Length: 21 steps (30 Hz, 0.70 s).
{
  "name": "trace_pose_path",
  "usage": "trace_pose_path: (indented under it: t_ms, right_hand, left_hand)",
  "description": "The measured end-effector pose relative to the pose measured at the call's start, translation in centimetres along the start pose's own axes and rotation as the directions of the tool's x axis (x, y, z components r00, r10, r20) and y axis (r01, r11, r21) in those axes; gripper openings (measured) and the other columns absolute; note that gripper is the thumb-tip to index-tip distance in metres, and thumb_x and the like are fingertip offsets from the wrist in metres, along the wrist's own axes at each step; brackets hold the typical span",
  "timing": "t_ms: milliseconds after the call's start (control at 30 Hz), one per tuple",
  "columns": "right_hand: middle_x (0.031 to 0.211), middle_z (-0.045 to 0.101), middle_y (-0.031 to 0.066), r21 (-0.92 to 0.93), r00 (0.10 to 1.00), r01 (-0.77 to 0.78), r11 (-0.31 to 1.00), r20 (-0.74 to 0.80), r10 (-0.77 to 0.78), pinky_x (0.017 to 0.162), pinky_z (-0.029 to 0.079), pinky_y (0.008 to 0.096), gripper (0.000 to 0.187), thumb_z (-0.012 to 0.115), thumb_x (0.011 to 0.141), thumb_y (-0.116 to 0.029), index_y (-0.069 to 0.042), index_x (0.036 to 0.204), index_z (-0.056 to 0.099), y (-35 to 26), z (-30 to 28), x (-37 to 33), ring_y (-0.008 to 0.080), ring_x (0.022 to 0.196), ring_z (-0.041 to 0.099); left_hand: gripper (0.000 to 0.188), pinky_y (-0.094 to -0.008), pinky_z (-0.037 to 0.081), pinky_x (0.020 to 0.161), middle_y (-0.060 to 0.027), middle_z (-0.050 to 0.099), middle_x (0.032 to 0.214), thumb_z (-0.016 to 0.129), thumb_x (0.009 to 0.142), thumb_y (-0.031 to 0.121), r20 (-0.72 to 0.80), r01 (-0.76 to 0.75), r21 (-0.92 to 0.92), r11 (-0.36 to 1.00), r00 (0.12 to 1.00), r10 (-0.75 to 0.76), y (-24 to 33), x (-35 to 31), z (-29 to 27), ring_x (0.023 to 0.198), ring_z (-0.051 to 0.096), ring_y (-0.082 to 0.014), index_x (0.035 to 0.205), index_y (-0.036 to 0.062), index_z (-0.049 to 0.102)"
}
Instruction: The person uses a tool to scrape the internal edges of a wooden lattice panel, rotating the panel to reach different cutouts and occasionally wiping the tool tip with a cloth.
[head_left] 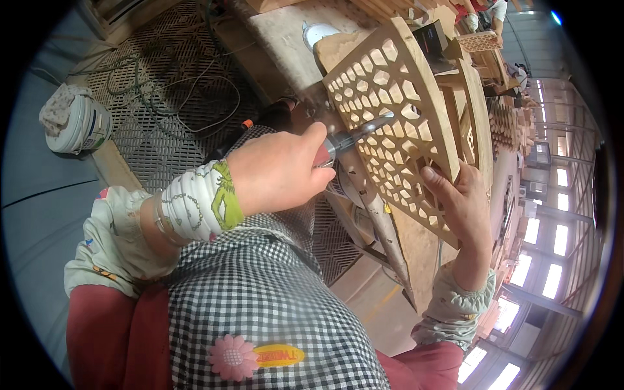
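Note:
My left hand [276,169] is wrapped round a handheld power tool [339,142], perhaps a rotary grinder, with a red and grey body. Its slim metal bit [377,123] points at the face of a wooden lattice panel [434,140] full of many-sided cutouts. Whether the bit touches the wood I cannot tell. At the panel's lower right edge, my right hand [458,201] grips the frame, thumb on the cutout face and fingers behind, mostly hidden. The panel stands tilted on the worktable [416,250].
More wooden frames [478,110] stand right behind the panel. A white bucket [81,123] with a pale lump on top is at the far left. Cables [188,107] trail over the slatted floor mat [140,78]. A co-worker's hand [472,23] shows at the top right.

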State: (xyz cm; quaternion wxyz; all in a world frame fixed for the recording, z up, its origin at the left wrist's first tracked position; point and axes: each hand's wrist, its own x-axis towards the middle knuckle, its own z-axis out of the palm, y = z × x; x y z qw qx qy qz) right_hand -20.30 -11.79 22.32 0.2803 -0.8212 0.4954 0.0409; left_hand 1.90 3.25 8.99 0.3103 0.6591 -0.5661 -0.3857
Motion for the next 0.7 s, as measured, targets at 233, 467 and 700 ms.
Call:
trace_pose_path:
  t_ms: [233, 467, 700]
  right_hand:
    - [0.079, 0.075, 0.0085, 0.013, 1.0, -0.011, 1.0, -0.008, 0.011, 0.068, 0.052, 0.0339, 0.045, 0.077, 0.093, -0.04, 0.001, 0.111, 0.077, 0.2, 0.1, 0.0, 0.0152, 0.072, 0.067]
    - [0.078, 0.072, 0.0061, 0.022, 1.0, 0.01, 1.0, 0.02, -0.011, 0.065, 0.05, 0.0328, 0.046, 0.077, 0.094, -0.042, 0.001, 0.112, 0.076, 0.3, -0.2, 0.0, 0.0126, 0.07, 0.063]
    - [0.082, 0.075, 0.0069, 0.035, 1.0, 0.02, 0.999, -0.001, -0.02, 0.072, 0.054, 0.0324, 0.045, 0.077, 0.094, -0.041, -0.002, 0.117, 0.076, 0.6, 0.0, -0.2, 0.0132, 0.076, 0.067]
  left_hand:
    - [0.043, -0.0503, 0.057, 0.074, -0.0275, 0.072, 0.092, 0.065, 0.098, 0.032, -0.011, 0.029, -0.07, 0.997, 0.999, -0.03, 0.3, 0.9, 0.9, 0.083, 0.071, -0.0457, 0.113, -0.0054, 0.049]
    - [0.044, -0.04, 0.055, 0.058, -0.0163, 0.07, 0.083, 0.069, 0.098, 0.035, -0.161, -0.116, -0.264, 0.958, 0.984, 0.074, -2.8, 1.2, 3.2, 0.062, 0.069, -0.0307, 0.116, -0.0015, 0.053]
    - [0.041, -0.0254, 0.043, 0.041, -0.0018, 0.059, 0.071, 0.068, 0.1, 0.037, 0.241, 0.287, -0.588, 0.756, 0.954, -0.175, -0.6, 0.2, -0.6, 0.046, 0.053, -0.0088, 0.12, 0.0041, 0.053]
